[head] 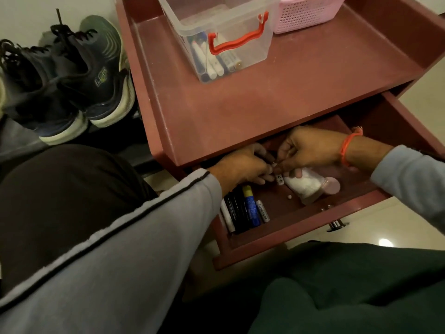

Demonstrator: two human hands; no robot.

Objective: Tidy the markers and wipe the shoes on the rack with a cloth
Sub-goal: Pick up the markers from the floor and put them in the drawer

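Both hands [243,165] [310,150] reach into drawer [301,227], fingers curled, grip unclear.

Dim, soft; maybe wide-angle edge bend

The cabinet [240,109] and its drawer [301,227] are one dull reddish brown. The box [224,32] is clear, with a bright orange-red handle [237,43]; the markers [212,61] inside are white with blue. The basket [305,13] is pale pink, pierced all over with small holes. In the drawer lie pens [243,209] — black, white, and one blue with a yellow cap. The shoes [69,78] are dark navy with off-white soles — one shows green stripes. Sleeves [108,261] are light grey with a black line; the wristband [346,147] is orange.
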